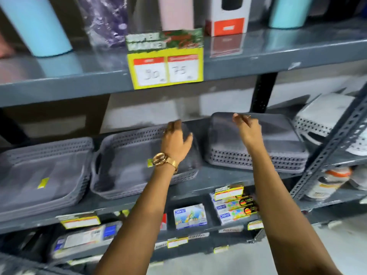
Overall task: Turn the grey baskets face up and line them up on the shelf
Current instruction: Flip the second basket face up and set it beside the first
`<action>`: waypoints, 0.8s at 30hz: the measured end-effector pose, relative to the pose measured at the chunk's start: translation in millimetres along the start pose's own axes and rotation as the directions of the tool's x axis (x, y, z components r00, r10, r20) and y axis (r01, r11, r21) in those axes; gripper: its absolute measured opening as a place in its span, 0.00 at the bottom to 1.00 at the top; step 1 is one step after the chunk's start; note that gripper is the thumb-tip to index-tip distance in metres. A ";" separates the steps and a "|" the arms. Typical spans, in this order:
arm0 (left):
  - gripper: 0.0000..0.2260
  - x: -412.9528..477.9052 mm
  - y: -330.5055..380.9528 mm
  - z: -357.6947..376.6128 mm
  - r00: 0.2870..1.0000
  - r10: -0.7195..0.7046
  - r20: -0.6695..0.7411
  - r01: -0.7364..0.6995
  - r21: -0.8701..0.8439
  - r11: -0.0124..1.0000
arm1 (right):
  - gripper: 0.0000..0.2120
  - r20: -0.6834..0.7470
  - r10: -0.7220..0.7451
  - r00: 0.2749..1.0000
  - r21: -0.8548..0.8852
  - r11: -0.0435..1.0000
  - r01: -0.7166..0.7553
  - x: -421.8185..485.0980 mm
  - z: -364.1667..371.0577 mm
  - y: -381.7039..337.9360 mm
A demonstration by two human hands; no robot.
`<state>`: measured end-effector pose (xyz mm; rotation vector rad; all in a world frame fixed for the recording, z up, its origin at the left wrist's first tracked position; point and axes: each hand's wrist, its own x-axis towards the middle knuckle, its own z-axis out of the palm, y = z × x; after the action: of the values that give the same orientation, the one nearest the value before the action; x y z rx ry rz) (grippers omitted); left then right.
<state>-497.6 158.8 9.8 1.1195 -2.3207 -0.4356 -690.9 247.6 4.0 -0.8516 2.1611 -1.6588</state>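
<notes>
Three stacks of grey perforated baskets sit on the middle shelf [210,181]. The left stack [39,175] and the middle stack [127,161] lie face up. The right stack [278,147] lies face down, its flat bottom on top. My left hand [176,139], with a gold watch on the wrist, hovers over the far right corner of the middle stack, fingers spread and holding nothing. My right hand [248,130] reaches over the top of the upside-down stack with its fingers near the far edge; contact is blurred.
White perforated baskets [321,120] lie face down at the far right, behind a slanted metal brace [329,147]. The upper shelf carries tumblers and a yellow price sign [166,62]. Boxed goods [190,216] fill the shelf below.
</notes>
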 end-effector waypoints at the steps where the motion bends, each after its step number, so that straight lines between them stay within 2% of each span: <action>1: 0.25 8.8 19.2 16.5 0.999 -0.001 0.050 0.002 -0.022 1.000 | 0.17 -0.028 0.010 1.000 -0.061 0.998 -0.011 11.8 -20.1 6.5; 3: 0.26 22.5 47.9 45.3 0.988 -0.043 0.146 0.053 -0.062 0.997 | 0.17 -0.056 0.055 0.997 -0.200 0.978 -0.065 36.8 -52.7 27.7; 5: 0.26 34.4 65.6 67.6 0.973 -0.116 0.202 0.138 -0.099 0.986 | 0.21 -0.057 0.121 0.991 -0.328 0.935 -0.133 57.6 -77.5 44.4; 8: 0.24 52.9 89.3 93.2 0.938 -0.239 0.251 0.269 -0.091 0.959 | 0.32 -0.089 0.267 0.960 -0.542 0.795 -0.272 90.8 -110.7 78.3; 10: 0.26 61.5 97.4 98.5 0.903 -0.311 0.298 0.357 -0.114 0.927 | 0.41 -0.078 0.330 0.941 -0.583 0.750 -0.311 116.6 -120.8 111.5; 12: 0.33 66.4 105.7 103.2 0.831 -0.427 0.357 0.518 -0.217 0.827 | 0.51 -0.013 0.387 0.922 -0.540 0.773 -0.332 123.7 -125.1 119.3; 13: 0.37 67.3 107.9 106.6 0.801 -0.472 0.368 0.576 -0.257 0.776 | 0.50 0.036 0.391 0.920 -0.479 0.814 -0.328 115.1 -127.9 106.0; 15: 0.47 64.8 111.4 110.0 0.769 -0.531 0.355 0.630 -0.282 0.724 | 0.38 0.077 0.373 0.925 -0.430 0.849 -0.307 108.3 -127.6 91.7; 16: 0.54 65.1 109.4 114.9 0.761 -0.560 0.327 0.645 -0.300 0.703 | 0.36 0.089 0.349 0.933 -0.402 0.869 -0.287 108.6 -126.8 86.9; 18: 0.64 64.7 104.4 119.8 0.752 -0.611 0.247 0.654 -0.394 0.646 | 0.38 0.069 0.307 0.949 -0.344 0.900 -0.267 114.1 -126.9 83.4; 21: 0.60 64.3 102.5 113.2 0.758 -0.645 0.096 0.573 -0.571 0.587 | 0.44 0.033 0.223 0.974 -0.162 0.963 -0.215 115.9 -126.8 66.8; 24: 0.44 66.8 107.3 97.2 0.758 -0.653 -0.002 0.446 -0.729 0.519 | 0.35 -0.029 0.166 0.986 0.186 0.970 -0.158 126.2 -129.2 45.1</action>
<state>-656.0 176.7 4.7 1.3735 -1.2614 -1.1971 -874.1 278.8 15.6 -0.5753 2.0069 -1.7744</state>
